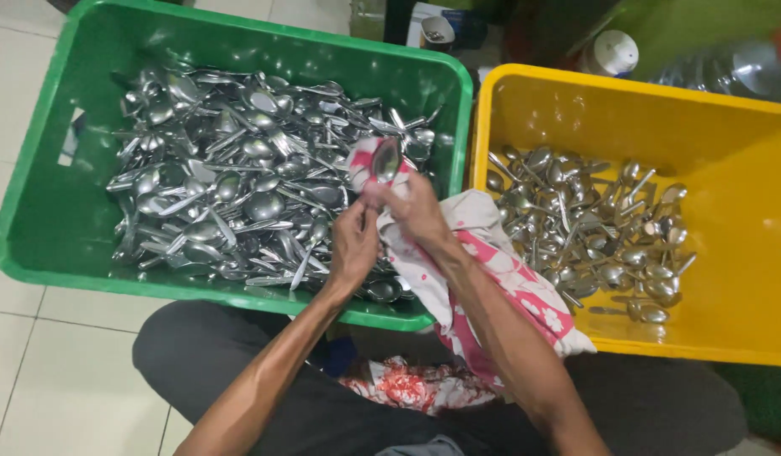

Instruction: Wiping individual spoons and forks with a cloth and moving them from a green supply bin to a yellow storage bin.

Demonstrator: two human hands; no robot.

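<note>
Over the green tub (pixel 36 211), both hands (pixel 386 224) clasp a cloth-wrapped spoon (pixel 385 160).

Both bare forearms rise from the bottom edge of the frame and converge near its centre. The left hand (pixel 354 243) sits slightly lower and to the left, fingers curled inward with the back of the hand facing up. The right hand (pixel 416 207) lies just above and to its right, fingers bent in a pinch, thumb pressed toward the left hand. The two hands touch.
</note>
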